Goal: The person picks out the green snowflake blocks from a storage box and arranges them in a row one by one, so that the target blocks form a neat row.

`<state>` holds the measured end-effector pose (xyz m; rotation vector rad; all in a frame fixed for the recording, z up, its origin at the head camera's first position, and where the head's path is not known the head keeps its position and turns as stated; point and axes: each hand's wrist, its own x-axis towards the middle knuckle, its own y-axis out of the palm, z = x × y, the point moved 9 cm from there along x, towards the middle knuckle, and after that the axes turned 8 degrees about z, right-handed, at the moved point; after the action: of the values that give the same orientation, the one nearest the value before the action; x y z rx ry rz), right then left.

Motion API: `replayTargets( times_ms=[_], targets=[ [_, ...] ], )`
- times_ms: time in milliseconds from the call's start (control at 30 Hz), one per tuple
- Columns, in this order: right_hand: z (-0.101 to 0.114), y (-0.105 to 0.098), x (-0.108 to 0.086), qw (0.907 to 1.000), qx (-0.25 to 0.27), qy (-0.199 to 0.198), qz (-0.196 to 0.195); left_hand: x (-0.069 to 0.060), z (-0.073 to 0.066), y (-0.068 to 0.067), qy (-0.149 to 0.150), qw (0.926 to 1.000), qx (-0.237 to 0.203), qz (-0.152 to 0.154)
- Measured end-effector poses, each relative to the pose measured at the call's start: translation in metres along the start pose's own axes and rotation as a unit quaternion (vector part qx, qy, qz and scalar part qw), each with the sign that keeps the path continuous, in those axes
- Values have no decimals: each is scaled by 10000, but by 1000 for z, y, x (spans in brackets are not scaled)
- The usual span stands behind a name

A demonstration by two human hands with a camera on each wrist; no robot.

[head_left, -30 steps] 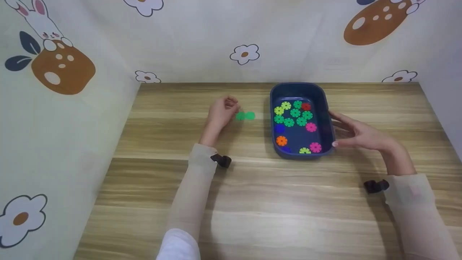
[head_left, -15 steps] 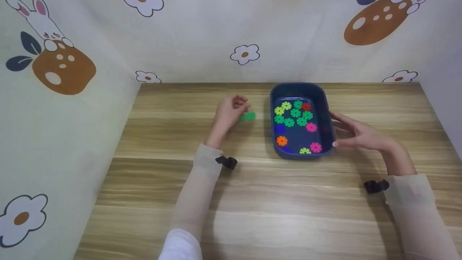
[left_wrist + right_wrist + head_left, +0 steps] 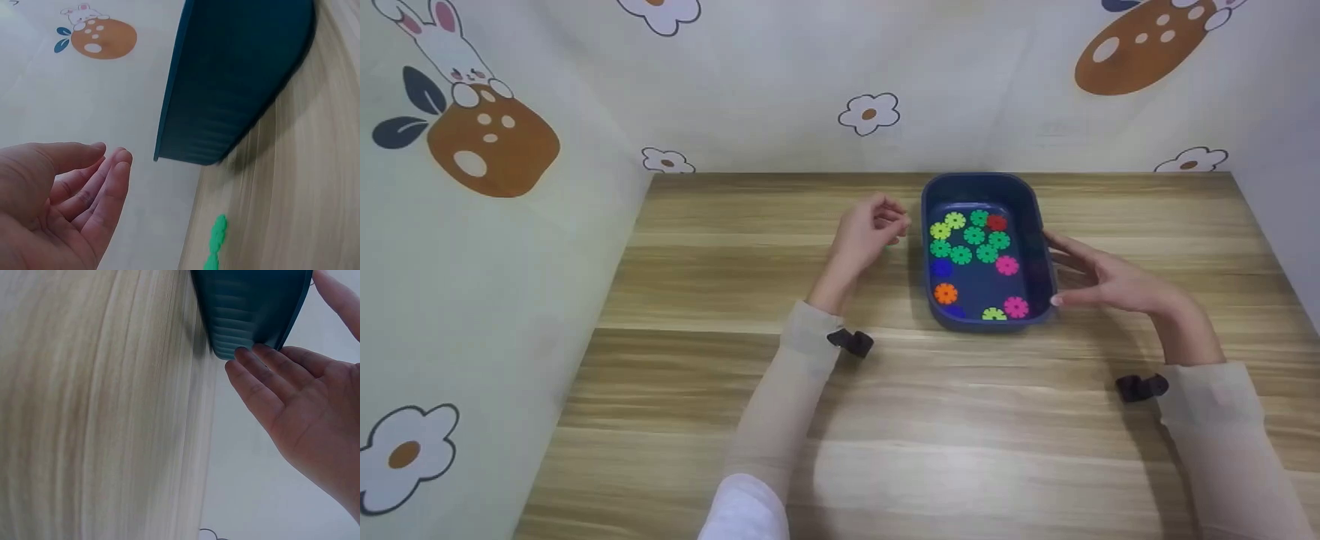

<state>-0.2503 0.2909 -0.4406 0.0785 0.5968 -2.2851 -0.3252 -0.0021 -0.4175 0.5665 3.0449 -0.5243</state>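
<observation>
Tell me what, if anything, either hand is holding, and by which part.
Nothing is gripped. The left hand is empty; the right hand only rests its fingers against the outer side of the box.

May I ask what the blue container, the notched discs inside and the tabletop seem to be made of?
The blue container looks like satiny moulded plastic, with ridged walls. The notched discs are probably plastic, smooth-looking, solidly coloured. The tabletop, softly shiny with streaky grain, may be wood or laminate.
</observation>
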Motion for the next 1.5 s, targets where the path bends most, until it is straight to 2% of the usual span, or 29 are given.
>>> replayTargets(
  times_ms=[500,667,1067,1333,1500],
  targets=[
    [1,1,0,10000,-20,12,-22,7,-14,41,163,9992,-9,375],
    [0,2,0,9999,100,-16,37,10,-20,56,364,9978,223,502],
    [0,2,0,9998,198,-35,44,19,-30,89,568,9934,606,796],
    [-1,1,0,9999,150,-44,20,30,-32,110,390,9910,841,963],
    [-1,1,-1,9999,131,-75,10,39,-23,122,41,9901,846,1118]
  ],
)
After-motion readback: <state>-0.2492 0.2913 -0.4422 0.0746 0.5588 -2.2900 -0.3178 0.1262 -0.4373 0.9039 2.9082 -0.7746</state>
